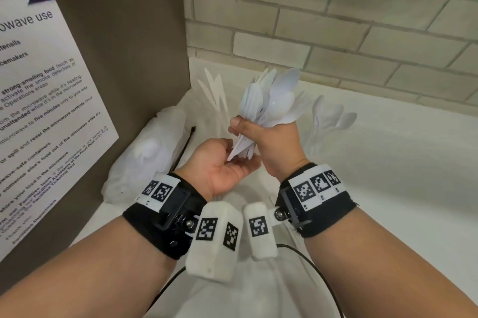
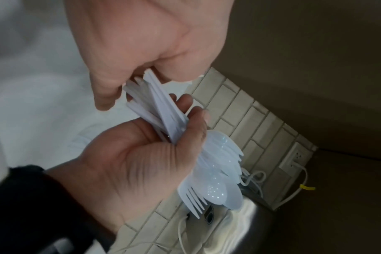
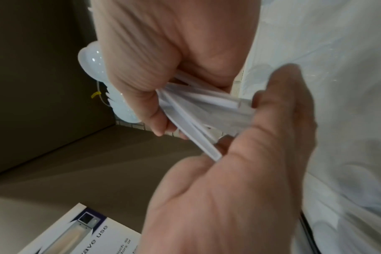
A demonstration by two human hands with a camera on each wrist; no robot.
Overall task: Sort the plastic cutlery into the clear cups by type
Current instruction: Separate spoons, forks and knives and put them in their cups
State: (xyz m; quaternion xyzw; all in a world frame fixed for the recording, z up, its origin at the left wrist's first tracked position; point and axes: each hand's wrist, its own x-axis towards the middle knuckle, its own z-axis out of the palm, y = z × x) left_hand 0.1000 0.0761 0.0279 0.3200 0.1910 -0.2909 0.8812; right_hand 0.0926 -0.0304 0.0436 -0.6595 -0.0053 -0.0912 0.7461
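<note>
My right hand [image 1: 261,127] grips a bundle of white plastic cutlery [image 1: 274,100], its spoon bowls and fork tines pointing up and away. Spoons and a fork [image 2: 215,180] show past the right fist in the left wrist view. My left hand [image 1: 239,160] is palm up just below, its thumb and fingers curled round the handle ends [image 3: 209,111]. Behind the hands, a clear cup holding knives [image 1: 216,95] stands in the corner. A clear cup holding spoons [image 1: 329,122] is to the right.
A crumpled clear plastic bag [image 1: 147,157] lies on the white counter [image 1: 401,167] at the left, against a brown panel carrying a microwave notice [image 1: 46,90]. A tiled wall [image 1: 336,23] closes the back. A black cable [image 1: 313,263] trails near my wrists.
</note>
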